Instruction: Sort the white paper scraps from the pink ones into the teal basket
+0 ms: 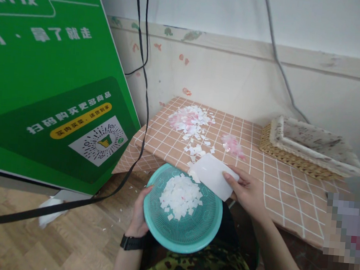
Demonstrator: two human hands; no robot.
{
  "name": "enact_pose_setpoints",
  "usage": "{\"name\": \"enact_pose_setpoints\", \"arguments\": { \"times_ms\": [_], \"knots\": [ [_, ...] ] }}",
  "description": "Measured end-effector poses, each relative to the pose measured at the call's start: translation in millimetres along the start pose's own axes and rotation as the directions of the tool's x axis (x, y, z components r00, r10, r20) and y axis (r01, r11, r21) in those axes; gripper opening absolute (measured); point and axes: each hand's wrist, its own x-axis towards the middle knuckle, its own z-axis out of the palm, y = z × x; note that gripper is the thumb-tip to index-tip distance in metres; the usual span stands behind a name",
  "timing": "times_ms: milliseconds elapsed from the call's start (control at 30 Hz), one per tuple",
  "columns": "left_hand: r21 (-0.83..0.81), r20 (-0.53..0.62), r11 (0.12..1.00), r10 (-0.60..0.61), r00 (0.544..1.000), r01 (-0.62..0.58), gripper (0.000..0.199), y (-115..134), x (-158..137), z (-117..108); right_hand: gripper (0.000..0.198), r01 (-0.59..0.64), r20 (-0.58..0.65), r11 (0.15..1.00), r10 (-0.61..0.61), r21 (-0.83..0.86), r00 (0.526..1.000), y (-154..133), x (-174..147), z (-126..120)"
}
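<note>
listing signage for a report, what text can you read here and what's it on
"科技": top of the green panel
"拿了就走": same panel, after a cut-off character and a dot
"扫码购买更多商品": same panel, lower
"买肉买菜, 送货到家": yellow strip
Too small to read: mark in the green circle on the code square
Pixelated patch, right: unreadable
</note>
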Motion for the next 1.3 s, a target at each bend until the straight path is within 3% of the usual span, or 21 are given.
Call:
{"name": "enact_pose_setpoints", "arguments": {
  "times_ms": [167,267,433,500,567,667,733,800,900,1100,1300],
  "knots": [
    [0.009,0.017,1.000,-0.010,1.000,0.010,0.017,0.1,1.8,-0.4,0.047,0.085,-0.135,0.991,-0.099,-0.108,0.986,-3.9,12.8,2.7],
    [0.006,0.027,1.000,-0.007,1.000,0.007,0.017,0.7,3.3,-0.6,0.044,0.149,-0.151,0.973,-0.176,-0.176,0.973,-8.6,24.8,8.3],
    [0.012,0.019,1.000,0.002,1.000,-0.002,0.015,4.7,2.4,1.8,0.038,0.197,-0.005,0.970,-0.199,-0.141,0.980,-19.2,22.5,22.4],
    [0.010,0.021,1.000,-0.001,1.000,0.001,0.015,6.3,1.2,2.3,0.037,0.168,0.123,0.983,-0.158,-0.077,0.980,-21.0,15.8,22.7],
    [-0.001,0.020,1.000,0.004,1.000,-0.004,0.015,7.0,0.2,2.2,0.038,0.122,0.150,0.992,-0.116,-0.034,0.982,-19.9,11.9,17.4],
    [-0.006,0.025,1.000,0.019,0.999,-0.019,0.014,6.0,0.2,1.6,0.044,0.131,-0.083,0.988,-0.138,-0.082,0.987,-15.6,17.8,0.9],
    [0.002,0.033,1.000,0.018,0.999,-0.018,0.015,4.1,1.4,1.0,0.047,0.153,-0.270,0.963,-0.211,-0.221,0.939,-13.2,28.3,-11.3],
    [0.006,0.027,1.000,0.013,1.000,-0.013,0.015,1.9,3.0,0.2,0.049,0.146,-0.355,0.919,-0.283,-0.366,0.891,-11.4,39.3,-19.7],
    [-0.002,0.007,1.000,0.012,1.000,-0.012,0.013,-0.8,5.0,-1.7,0.050,0.148,-0.344,0.888,-0.316,-0.435,0.884,-8.3,48.8,-22.5],
    [0.009,-0.012,1.000,-0.007,1.000,0.007,0.013,-1.8,5.7,-4.8,0.049,0.132,-0.230,0.941,-0.209,-0.312,0.951,-6.2,39.1,-17.0],
    [0.010,-0.010,1.000,-0.016,1.000,0.016,0.015,-2.1,4.0,-1.9,0.051,0.087,-0.262,0.966,-0.152,-0.244,0.953,-3.8,32.9,-16.0]
  ]
}}
